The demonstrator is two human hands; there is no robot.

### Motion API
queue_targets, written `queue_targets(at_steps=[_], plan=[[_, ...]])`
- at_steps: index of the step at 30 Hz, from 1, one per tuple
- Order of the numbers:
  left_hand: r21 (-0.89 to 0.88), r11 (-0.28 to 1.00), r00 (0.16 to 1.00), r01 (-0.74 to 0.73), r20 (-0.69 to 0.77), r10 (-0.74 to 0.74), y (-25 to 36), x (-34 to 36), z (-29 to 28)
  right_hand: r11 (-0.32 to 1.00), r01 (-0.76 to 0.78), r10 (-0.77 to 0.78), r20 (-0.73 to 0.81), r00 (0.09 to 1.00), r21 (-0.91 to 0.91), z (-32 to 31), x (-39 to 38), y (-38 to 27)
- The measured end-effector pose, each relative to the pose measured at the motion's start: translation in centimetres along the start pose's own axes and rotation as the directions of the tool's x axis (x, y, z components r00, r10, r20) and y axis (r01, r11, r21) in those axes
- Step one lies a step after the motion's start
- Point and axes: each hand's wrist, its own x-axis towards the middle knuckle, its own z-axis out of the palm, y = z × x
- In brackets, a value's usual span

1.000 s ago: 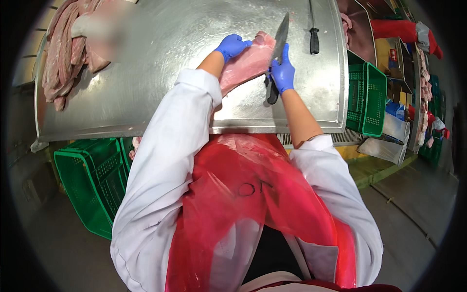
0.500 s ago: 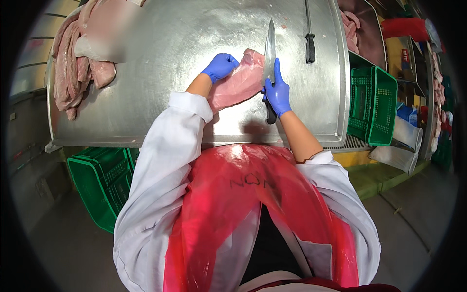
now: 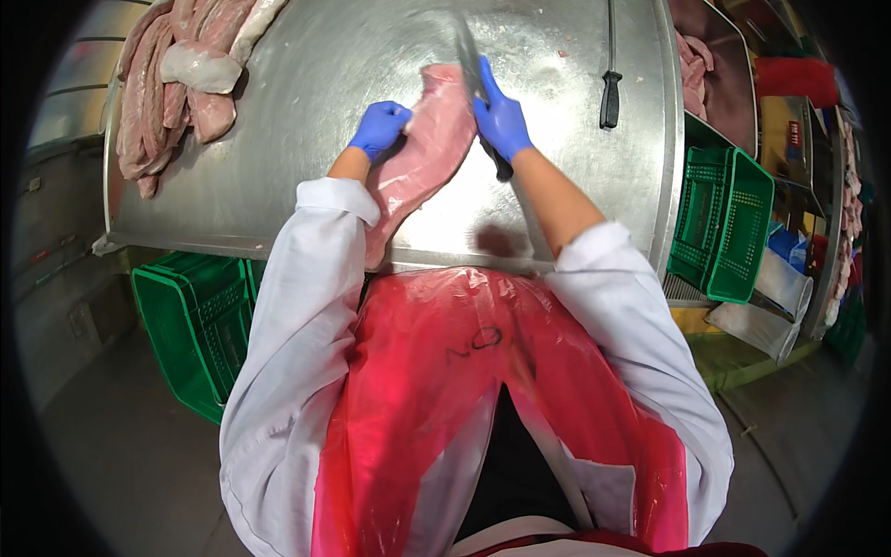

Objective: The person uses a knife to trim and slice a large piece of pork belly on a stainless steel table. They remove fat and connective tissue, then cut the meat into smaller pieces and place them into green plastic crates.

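Note:
A long pink piece of raw meat (image 3: 422, 158) lies on the steel table (image 3: 325, 111), stretching toward its front edge. My left hand (image 3: 380, 128) in a blue glove has its fingers curled on the meat's left edge. My right hand (image 3: 501, 116), also gloved, is closed on a long black-handled knife (image 3: 501, 167), with the index finger extended along it; the blade points away from me at the meat's right side and is blurred.
A pile of long meat pieces (image 3: 186, 84) lies at the back left, a sharpening steel (image 3: 610, 97) at the right. A tray of meat (image 3: 719, 74) and a green crate (image 3: 719, 223) stand beyond the right edge; more green crates (image 3: 195, 325) are below left.
Since half a second ago both hands and the knife have moved up and leftward in view. The meat now reaches higher and lies more upright in view, its lower end near the table edge.

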Motion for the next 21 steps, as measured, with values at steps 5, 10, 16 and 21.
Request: queue_targets(at_steps=[5,10,16,21], plan=[[0.105,0.991,0.947,0.087,-0.317,-0.050,-9.2,-7.6,-6.3,0.938,-0.115,0.056,0.183,0.981,0.328,-1.4,0.7,-3.4],[0.146,0.989,0.997,0.021,-0.072,-0.010,-6.2,-18.1,2.2,0.851,-0.244,0.199,0.143,0.969,0.464,-4.5,-4.4,-1.7],[0.166,0.965,0.903,-0.203,-0.348,0.250,-1.8,-14.4,6.8,0.843,-0.240,0.173,0.180,0.968,0.481,-5.8,-7.3,-1.0],[0.479,0.842,0.702,-0.248,-0.510,0.497,-2.0,-6.8,6.0,0.774,-0.291,0.207,0.208,0.956,0.563,-3.9,-10.7,-2.9]])
